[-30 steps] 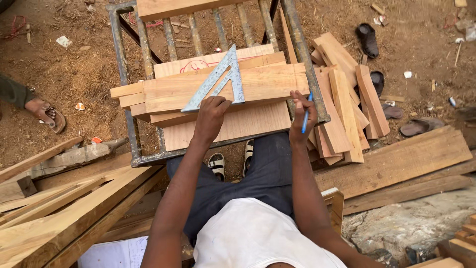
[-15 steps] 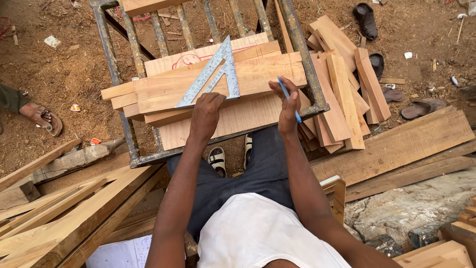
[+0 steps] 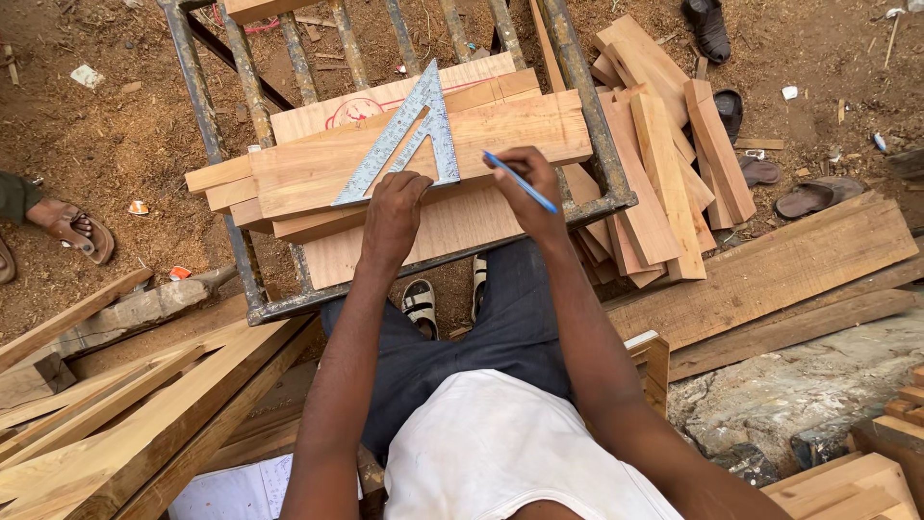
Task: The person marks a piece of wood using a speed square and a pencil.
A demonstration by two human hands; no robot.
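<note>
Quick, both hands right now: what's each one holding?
Left hand: fingers pressed on the metal triangular square, pinning it to the plank.
Right hand: closed around a blue pencil.

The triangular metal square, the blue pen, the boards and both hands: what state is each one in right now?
Triangular metal square: lying flat on the top board, pinned at its lower edge.
Left hand: pressing on the square.
Right hand: closed round the blue pen.
Blue pen: held slanted, tip toward the square.
Top board: lying across the stack.
Metal frame: upright, carrying the boards.
</note>
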